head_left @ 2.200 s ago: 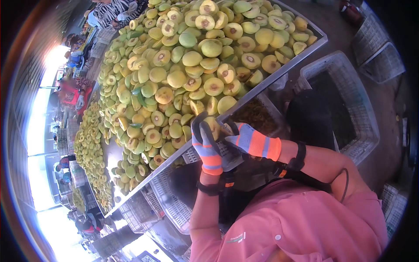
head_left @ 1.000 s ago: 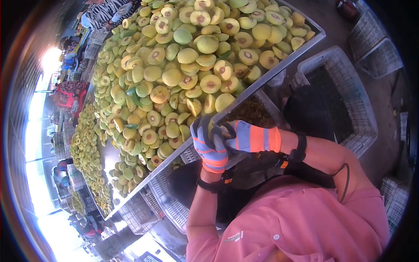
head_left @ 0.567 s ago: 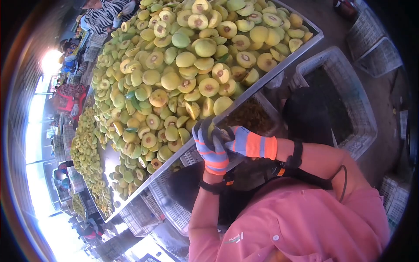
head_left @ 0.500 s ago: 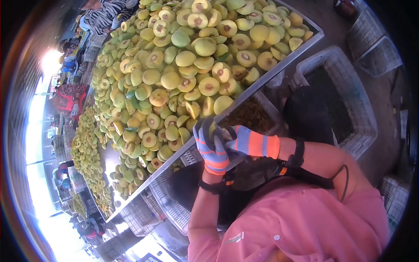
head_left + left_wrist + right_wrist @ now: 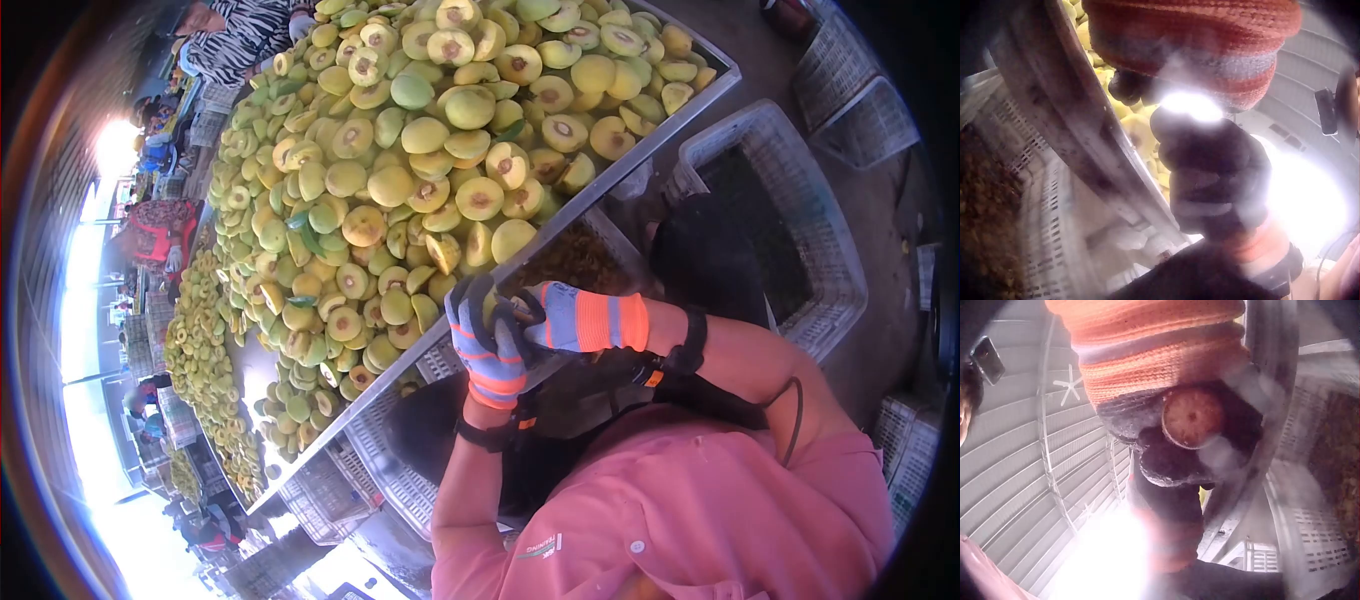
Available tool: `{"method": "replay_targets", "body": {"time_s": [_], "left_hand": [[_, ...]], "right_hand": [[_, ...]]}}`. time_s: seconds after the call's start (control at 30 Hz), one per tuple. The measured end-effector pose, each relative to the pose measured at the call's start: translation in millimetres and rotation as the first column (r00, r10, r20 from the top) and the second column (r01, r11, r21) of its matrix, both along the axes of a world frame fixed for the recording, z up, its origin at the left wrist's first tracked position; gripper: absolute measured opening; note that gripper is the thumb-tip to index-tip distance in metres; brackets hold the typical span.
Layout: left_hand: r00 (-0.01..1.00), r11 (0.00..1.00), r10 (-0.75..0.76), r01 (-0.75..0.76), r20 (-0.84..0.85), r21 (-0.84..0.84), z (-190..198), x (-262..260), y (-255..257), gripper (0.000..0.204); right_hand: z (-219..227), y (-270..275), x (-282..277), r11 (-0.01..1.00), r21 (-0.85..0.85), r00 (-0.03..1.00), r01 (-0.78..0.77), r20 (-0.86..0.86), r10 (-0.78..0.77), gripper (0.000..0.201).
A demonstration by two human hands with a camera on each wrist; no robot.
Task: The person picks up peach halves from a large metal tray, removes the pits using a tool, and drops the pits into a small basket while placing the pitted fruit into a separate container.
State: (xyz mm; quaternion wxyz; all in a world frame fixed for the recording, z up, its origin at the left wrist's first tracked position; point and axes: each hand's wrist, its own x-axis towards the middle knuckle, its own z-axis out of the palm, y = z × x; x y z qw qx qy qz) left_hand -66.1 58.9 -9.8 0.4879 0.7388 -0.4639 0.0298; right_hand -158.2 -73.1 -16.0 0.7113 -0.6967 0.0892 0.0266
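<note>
My left hand (image 5: 487, 345), in a grey-and-orange glove with dark fingers, grips a yellow-green peach half (image 5: 490, 300), mostly hidden behind those fingers. Right against it, my gloved right hand (image 5: 585, 320) has its fingers curled round a tool. In the right wrist view the round, brown end of the tool's handle (image 5: 1192, 417) shows in the fist; its working end is hidden. Both hands meet just off the metal rim (image 5: 590, 205) of a table heaped with halved peaches (image 5: 390, 185), many showing brown centres. The left wrist view shows the right fist (image 5: 1210, 172) below the left cuff.
Under the rim stands a crate (image 5: 615, 245) holding brown scraps. A larger pale plastic crate (image 5: 840, 250) stands to the right, with stacked crates (image 5: 860, 110) behind it. More crates (image 5: 385, 460) sit under the table at left. Other people (image 5: 240, 40) work along the far side.
The left fingers, stretched along the peach half at first, have curled over it. Both hands have drawn closer together and slightly lower, staying beside the rim. The person in stripes leans further into view.
</note>
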Motion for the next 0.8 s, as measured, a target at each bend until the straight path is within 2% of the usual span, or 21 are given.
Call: {"method": "replay_targets", "body": {"time_s": [0.07, 0.17, 0.27, 0.33, 0.4, 0.47, 0.57, 0.67, 0.7, 0.73, 0.77, 0.8], "left_hand": [[0.999, 1.000, 0.009, -0.009, -0.043, -0.001, 1, -2, 1, 0.030], [0.993, 1.000, 0.024, -0.024, -0.118, 0.004, -3, 0, 1, 0.028], [0.986, 0.998, 0.058, -0.053, -0.154, 0.031, -10, 0, 0, 0.027], [0.988, 0.997, 0.068, -0.063, -0.135, 0.046, -9, 0, -2, 0.026], [0.994, 0.997, 0.066, -0.062, -0.092, 0.047, -4, -1, -6, 0.025], [0.997, 0.999, 0.039, -0.037, -0.068, 0.029, 1, -2, -9, 0.025], [0.997, 0.999, 0.015, -0.012, -0.076, 0.042, -3, 3, -3, 0.025], [0.994, 0.998, 0.037, -0.031, -0.098, 0.063, -11, 2, -1, 0.025], [0.993, 0.997, 0.055, -0.048, -0.101, 0.067, -11, 1, 0, 0.024], [0.939, 0.996, 0.079, -0.063, -0.333, 0.059, -9, 0, 1, 0.023], [0.832, 0.996, 0.094, -0.078, -0.547, 0.053, -6, -2, 3, 0.021], [0.675, 0.994, 0.100, -0.093, -0.731, 0.051, -4, -4, 3, 0.020]], "right_hand": [[-10, 7, 1, 1.000, 0.010, 1.000, 0.010, 0.016, -0.010, 0.025], [-16, 11, 0, 0.996, -0.090, 1.000, 0.018, -0.002, -0.018, 0.027], [-25, 12, 4, 0.980, -0.194, 0.996, -0.051, -0.085, 0.035, 0.030], [-12, 9, 4, 0.994, -0.101, 0.966, -0.047, -0.258, 0.020, 0.032], [-2, 4, 2, 0.998, 0.065, 0.960, -0.011, -0.277, 0.028, 0.033], [3, -2, -1, 0.952, 0.305, 0.990, 0.021, -0.142, 0.024, 0.035], [17, -8, -1, 0.981, 0.190, 0.968, -0.036, -0.238, 0.081, 0.035], [-25, 6, 2, 1.000, -0.011, 0.989, -0.026, -0.149, 0.024, 0.034], [-32, 11, 4, 0.999, -0.028, 0.991, -0.030, -0.133, 0.026, 0.033], [-39, 15, 5, 0.998, -0.048, 0.993, -0.034, -0.117, 0.028, 0.032], [-46, 16, 5, 0.997, -0.069, 0.994, -0.036, -0.101, 0.029, 0.032], [-40, 15, 5, 0.998, -0.058, 0.992, -0.038, -0.122, 0.031, 0.032]]}}
